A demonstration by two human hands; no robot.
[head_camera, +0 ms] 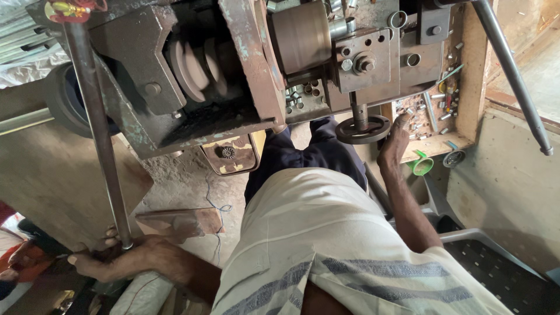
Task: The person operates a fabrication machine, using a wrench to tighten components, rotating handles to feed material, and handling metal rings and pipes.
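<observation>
Steadiness matters, I judge; my left hand (125,259) is clamped on the long lever (96,125); my right hand (395,140) lies open beside the handwheel (363,129), ready for slow feed

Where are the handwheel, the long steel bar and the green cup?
handwheel (363,129), head view, on its front rim.
long steel bar (99,128), head view, mid-length.
green cup (421,165), head view, on its rim.
</observation>
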